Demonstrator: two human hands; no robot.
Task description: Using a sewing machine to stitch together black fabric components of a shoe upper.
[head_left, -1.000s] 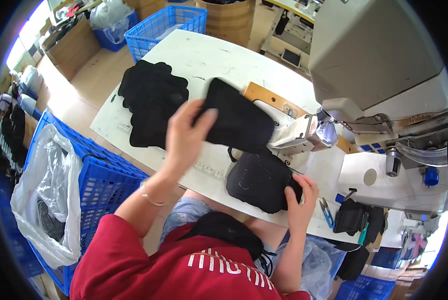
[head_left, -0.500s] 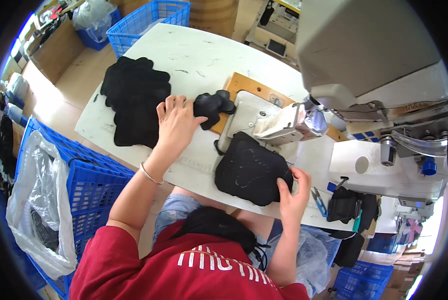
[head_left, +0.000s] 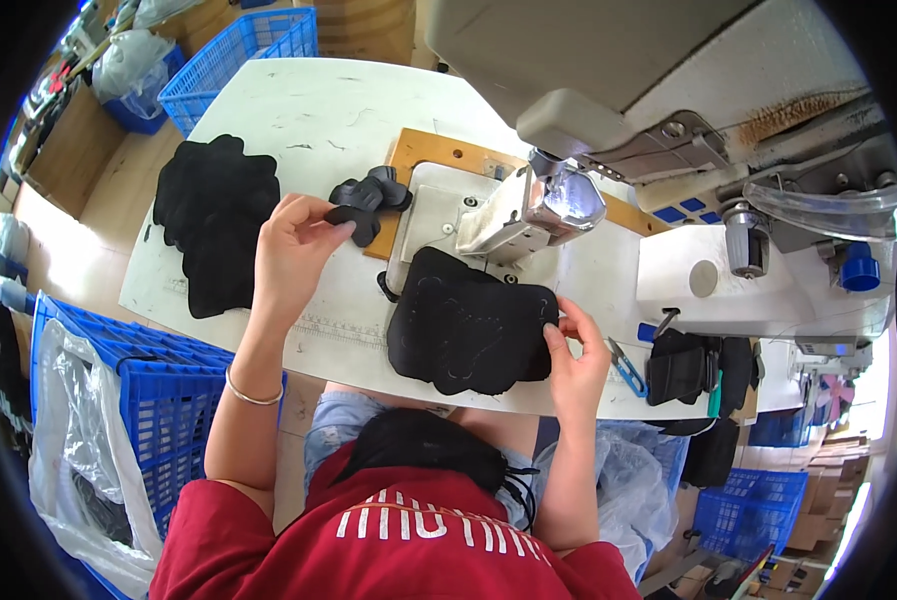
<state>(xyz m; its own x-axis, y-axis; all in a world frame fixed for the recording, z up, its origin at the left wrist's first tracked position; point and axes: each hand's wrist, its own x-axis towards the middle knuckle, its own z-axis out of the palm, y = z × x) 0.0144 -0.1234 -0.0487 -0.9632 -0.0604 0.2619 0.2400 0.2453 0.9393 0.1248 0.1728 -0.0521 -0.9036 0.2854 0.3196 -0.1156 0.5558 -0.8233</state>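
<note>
Between the thumb and fingers of my left hand (head_left: pixel 296 245) is a small rounded black fabric piece (head_left: pixel 354 222). It is lifted by the edge beside a little heap of similar black pieces (head_left: pixel 376 187) on the wooden board. My right hand (head_left: pixel 576 355) pinches the right edge of a stack of larger black fabric panels (head_left: pixel 468 330), whose top one bears pale stitch lines. The panels lie in front of the sewing machine's needle area (head_left: pixel 513 225). A larger pile of scalloped black pieces (head_left: pixel 218 220) rests on the table to the left of my left hand.
The sewing machine head (head_left: pixel 608 60) overhangs the back right of the white table (head_left: pixel 298 120). Blue-handled snips (head_left: pixel 626 368) and a black pouch (head_left: pixel 680 365) lie at the right. A blue crate with a plastic liner (head_left: pixel 173 400) stands at lower left, another blue crate (head_left: pixel 238 65) behind.
My left hand has picked up a small black piece from the heap and drawn it back slightly. My right hand still holds the panels' edge, now turned a little. The whole view has shifted.
</note>
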